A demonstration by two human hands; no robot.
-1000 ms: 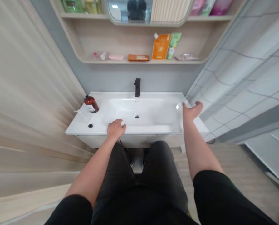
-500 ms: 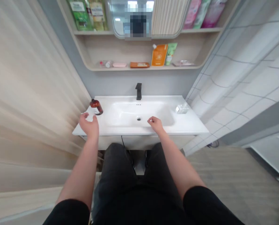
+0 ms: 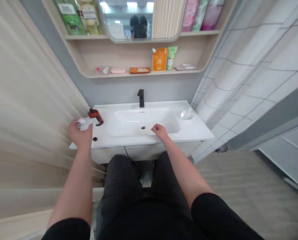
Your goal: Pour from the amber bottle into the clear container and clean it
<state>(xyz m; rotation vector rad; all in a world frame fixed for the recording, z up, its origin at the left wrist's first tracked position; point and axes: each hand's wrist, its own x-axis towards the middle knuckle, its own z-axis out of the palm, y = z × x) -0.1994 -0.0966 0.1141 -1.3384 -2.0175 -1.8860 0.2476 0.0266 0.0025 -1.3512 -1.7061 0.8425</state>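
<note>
My left hand (image 3: 81, 136) is at the left end of the washbasin counter, its thumb and fingers curled around a whitish, see-through object (image 3: 84, 123). Blur hides what kind of object it is. Just behind it stands an amber bottle (image 3: 96, 116) with a dark top, its lower part partly covered by the held object. A small round black thing (image 3: 95, 139) lies on the counter to the right of that hand. My right hand (image 3: 160, 132) hovers over the front of the white basin (image 3: 124, 125), fingers curled together; whether anything is in them is hidden.
A black faucet (image 3: 141, 98) rises behind the basin. On the right counter sits a clear container (image 3: 187, 114). The wall shelf (image 3: 89, 72) overhead holds an orange pouch (image 3: 160, 60), a green tube (image 3: 172, 58) and several bottles around a mirror. A curtain (image 3: 39, 110) hangs close on the left.
My left hand has moved left, and the whitish object now shows clearly between its fingers. The black round thing on the counter has come into sight. My view has shifted slightly right.
</note>
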